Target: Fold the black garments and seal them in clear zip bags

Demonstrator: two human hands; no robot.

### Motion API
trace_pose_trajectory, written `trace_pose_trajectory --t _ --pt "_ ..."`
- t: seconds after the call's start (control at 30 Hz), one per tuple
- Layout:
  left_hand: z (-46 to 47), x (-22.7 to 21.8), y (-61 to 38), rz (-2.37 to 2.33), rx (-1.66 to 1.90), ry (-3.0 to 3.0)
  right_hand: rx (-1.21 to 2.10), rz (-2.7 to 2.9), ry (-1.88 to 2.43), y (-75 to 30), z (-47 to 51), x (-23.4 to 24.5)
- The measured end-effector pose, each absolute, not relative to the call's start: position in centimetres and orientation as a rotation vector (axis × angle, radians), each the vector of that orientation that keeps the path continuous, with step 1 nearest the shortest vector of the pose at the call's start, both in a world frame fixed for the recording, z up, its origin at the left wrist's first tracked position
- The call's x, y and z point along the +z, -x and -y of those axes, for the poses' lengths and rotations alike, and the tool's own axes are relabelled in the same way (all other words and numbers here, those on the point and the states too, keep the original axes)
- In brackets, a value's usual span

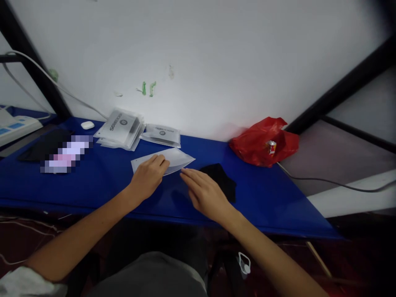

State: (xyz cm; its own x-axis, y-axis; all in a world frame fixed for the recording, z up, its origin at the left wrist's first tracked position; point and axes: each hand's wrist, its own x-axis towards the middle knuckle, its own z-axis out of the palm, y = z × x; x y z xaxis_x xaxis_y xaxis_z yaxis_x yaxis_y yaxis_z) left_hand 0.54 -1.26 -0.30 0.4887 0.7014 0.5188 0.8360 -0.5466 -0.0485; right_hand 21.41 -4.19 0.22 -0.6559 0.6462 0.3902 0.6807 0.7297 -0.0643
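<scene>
A frosted plastic bag [176, 159] lies on the blue table in front of me, its mouth gaping a little toward the right. My left hand [150, 175] is closed on the bag's near side, fingers pinched together. At the bag's near right edge, my right hand [204, 192] has its fingertips pressed together on the rim. Folded black fabric [221, 179] rests just right of that hand, partly hidden by it.
Behind the bag lie a stack of printed plastic packets [119, 128] and a single packet [162, 135]. A red plastic bag [264, 142] sits at the right. Farther left are a white case [87, 125], a blurred-out phone-like object [66, 156] and a black item [43, 144].
</scene>
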Motion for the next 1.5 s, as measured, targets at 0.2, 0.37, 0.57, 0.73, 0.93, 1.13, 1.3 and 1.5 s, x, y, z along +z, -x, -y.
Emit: trace_pose_trajectory --t 0.2,0.37,0.57,0.73,0.93,1.13,1.3,1.5 --pt "1.3 -0.1 0.0 1.173 -0.635 2.487 0.024 2.676 1.084 -19.1 2.3 -0.9" --pt "1.7 -1.1 2.2 1.227 -0.539 2.438 -0.096 2.699 1.316 -19.1 1.5 -1.6" --pt "2.4 -2.0 2.7 1.18 -0.545 2.44 -0.216 2.656 1.367 -17.1 0.8 -2.4" --pt "2.7 -1.6 2.6 1.245 -0.561 2.387 -0.034 2.588 1.267 -17.3 0.6 -2.3" --pt "2.4 -1.5 3.3 1.269 -0.639 2.324 0.118 2.442 1.085 -22.4 3.2 0.4" --pt "1.9 -1.9 3.1 1.097 -0.681 2.226 0.178 2.458 1.526 -29.2 3.9 0.9" --pt "1.6 -2.0 2.6 1.052 -0.708 2.199 0.437 2.592 1.659 -30.6 4.3 0.8" --pt "1.6 -1.9 2.3 1.068 -0.716 2.204 0.176 2.599 1.723 -28.5 4.3 0.2"
